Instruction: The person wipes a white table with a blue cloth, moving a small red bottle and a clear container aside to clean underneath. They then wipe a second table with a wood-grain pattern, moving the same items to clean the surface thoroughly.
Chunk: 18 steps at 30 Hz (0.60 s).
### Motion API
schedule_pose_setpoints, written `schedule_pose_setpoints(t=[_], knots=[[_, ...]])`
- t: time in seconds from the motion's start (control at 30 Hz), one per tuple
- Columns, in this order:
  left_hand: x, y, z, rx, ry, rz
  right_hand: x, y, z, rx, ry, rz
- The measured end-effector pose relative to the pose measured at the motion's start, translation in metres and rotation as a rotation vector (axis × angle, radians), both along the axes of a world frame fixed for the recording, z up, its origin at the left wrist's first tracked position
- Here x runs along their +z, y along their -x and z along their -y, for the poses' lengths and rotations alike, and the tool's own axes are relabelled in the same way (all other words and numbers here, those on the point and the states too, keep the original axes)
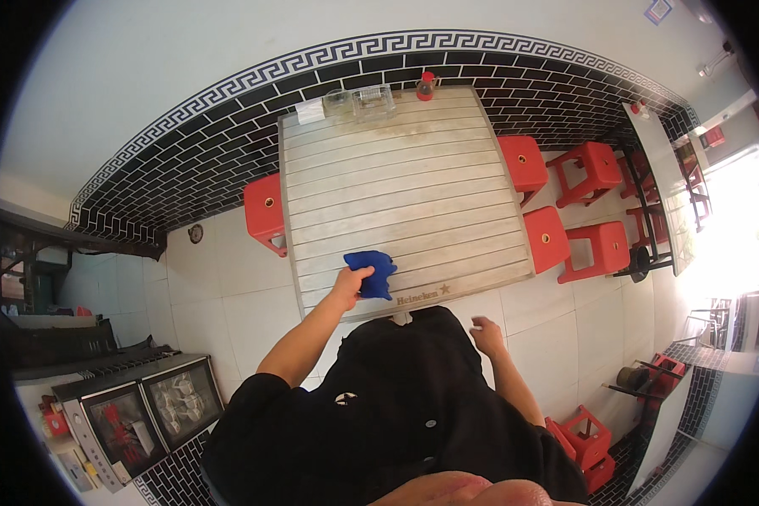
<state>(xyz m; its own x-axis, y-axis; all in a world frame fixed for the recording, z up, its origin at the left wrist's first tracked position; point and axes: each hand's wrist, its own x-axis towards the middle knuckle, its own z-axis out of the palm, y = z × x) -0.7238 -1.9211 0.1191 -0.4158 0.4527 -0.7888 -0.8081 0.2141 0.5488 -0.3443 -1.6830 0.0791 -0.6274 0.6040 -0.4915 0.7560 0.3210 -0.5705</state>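
A blue cloth (376,273) is held in my left hand (352,286), over the near edge of a slatted, pale table (411,190). My thumb lies on top of the cloth. Beside my body, past the table's front edge, hangs my right hand (486,333) with its fingers curled; whether they are fully closed I cannot tell. At the table's far edge, by the wall, stand a white tissue stack (310,111), a clear glass container (338,101), a clear plastic box (374,103) and a red-capped condiment bottle (425,86).
Red plastic stools stand left (265,205) and right (524,162) of the table. More tables, such as a white one (661,183), are farther right. A glass-doored cabinet (145,405) with dishes sits at lower left. Black tiles (228,142) cover the lower wall.
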Motion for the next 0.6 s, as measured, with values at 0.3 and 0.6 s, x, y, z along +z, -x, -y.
schedule_pose_setpoints(t=[0.3,0.6], knots=[[0.018,0.153,-0.010,0.309,-0.250,-0.258,-0.135,-0.144,0.030,-0.506,0.569,0.309],[0.028,0.264,-0.081,-0.034,-0.094,-0.226,-0.025,-0.124,0.110,-0.471,0.173,0.218]])
